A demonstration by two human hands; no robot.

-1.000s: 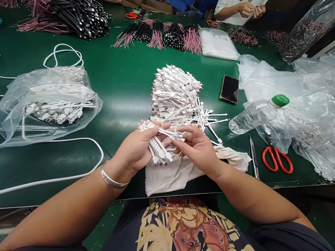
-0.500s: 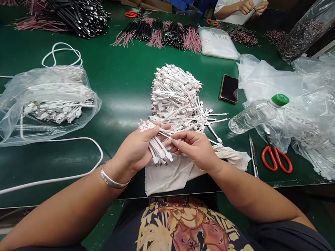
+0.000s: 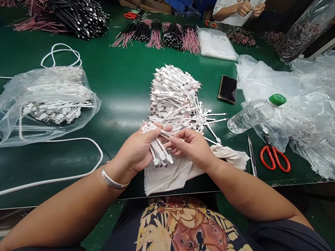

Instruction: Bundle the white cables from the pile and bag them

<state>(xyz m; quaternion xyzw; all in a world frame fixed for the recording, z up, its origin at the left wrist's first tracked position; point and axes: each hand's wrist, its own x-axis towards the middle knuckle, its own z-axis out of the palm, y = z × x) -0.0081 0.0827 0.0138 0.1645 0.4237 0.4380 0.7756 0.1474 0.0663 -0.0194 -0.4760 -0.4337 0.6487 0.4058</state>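
Observation:
My left hand [image 3: 138, 147] is closed around a bundle of short white USB cables [image 3: 158, 150], their plugs pointing down toward me. The thumb presses across the top of the bundle. Close beside it, my right hand [image 3: 192, 147] pinches a single white cable [image 3: 168, 134] between thumb and fingertips; part of it is hidden by the fingers. Just beyond both hands lies a large heap of the same white cables [image 3: 172, 92], with a few splayed out at its right side. Beneath the hands a crumpled white cloth [image 3: 167, 180] rests at the table edge.
Right of my hands are tweezers [image 3: 252, 156], red-handled scissors [image 3: 274, 157], a bottle with a green cap [image 3: 249, 116], a phone [image 3: 227, 89] and plastic bags [image 3: 322, 104]. A bag of white cables [image 3: 46, 103] lies left. A co-worker's hands [image 3: 251, 9] are across the table.
My hands stay almost in place, with slight finger movement around the bundle and the single cable. The whole view has shifted slightly.

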